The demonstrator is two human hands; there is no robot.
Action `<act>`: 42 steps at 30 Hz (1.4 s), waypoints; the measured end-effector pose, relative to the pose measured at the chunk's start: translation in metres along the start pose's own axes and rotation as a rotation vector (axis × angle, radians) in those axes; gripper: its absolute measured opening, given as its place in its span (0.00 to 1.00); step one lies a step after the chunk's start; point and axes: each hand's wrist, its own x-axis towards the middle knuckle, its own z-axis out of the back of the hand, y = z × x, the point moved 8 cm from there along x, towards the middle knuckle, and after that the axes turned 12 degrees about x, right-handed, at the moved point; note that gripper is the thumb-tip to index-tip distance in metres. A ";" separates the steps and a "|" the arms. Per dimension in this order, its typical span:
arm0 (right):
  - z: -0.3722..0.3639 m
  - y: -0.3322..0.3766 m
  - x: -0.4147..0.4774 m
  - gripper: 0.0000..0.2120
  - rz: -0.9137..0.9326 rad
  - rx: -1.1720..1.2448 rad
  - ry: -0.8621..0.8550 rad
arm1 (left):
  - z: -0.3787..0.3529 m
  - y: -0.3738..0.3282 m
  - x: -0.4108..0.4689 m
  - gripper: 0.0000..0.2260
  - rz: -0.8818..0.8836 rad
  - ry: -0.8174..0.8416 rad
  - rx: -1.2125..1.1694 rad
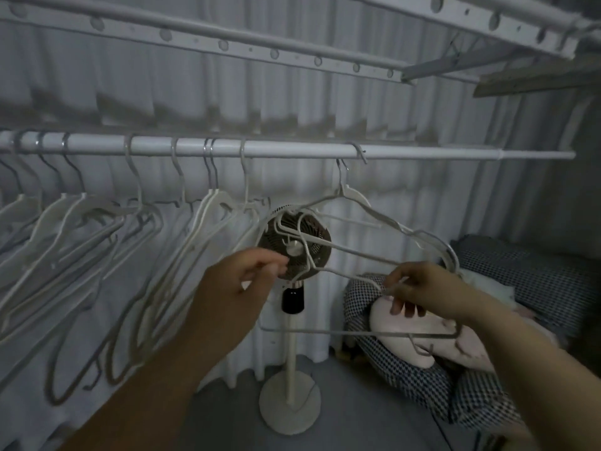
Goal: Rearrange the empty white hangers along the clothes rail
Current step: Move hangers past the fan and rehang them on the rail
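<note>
A white clothes rail (292, 152) runs across the view at mid height. Several empty white hangers (97, 229) hang on its left half, tilted and bunched. Further right, one white hanger (354, 198) hangs from the rail by its hook and is swung toward me, with a second wire hanger (325, 330) tangled below it. My right hand (419, 288) pinches the hanger's lower bar near its right shoulder. My left hand (240, 281) is raised by the hanger's left end, fingers curled together; whether it touches the wire is unclear.
A small standing fan (296, 249) on a white pole and round base (289, 408) stands right behind the hangers. Checked bedding with a pale pillow (422, 333) lies at the right. A perforated drying rack (227, 47) hangs overhead, and white curtains cover the wall.
</note>
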 end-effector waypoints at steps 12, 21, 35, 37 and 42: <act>0.075 -0.068 -0.170 0.05 -0.047 0.230 0.186 | -0.160 -0.028 -0.107 0.23 0.263 0.608 0.166; 0.103 -0.100 -0.210 0.06 -0.045 0.282 0.095 | -0.152 -0.074 -0.146 0.12 0.361 0.506 0.068; 0.109 -0.090 -0.135 0.13 0.060 0.225 -0.419 | -0.104 -0.054 -0.146 0.11 0.825 0.195 -0.549; 0.106 -0.079 -0.115 0.13 0.103 0.253 -0.423 | -0.102 -0.050 -0.129 0.10 0.820 0.101 -0.627; 0.100 -0.047 -0.064 0.19 0.173 0.217 -0.456 | -0.100 -0.035 -0.079 0.07 0.799 -0.011 -0.740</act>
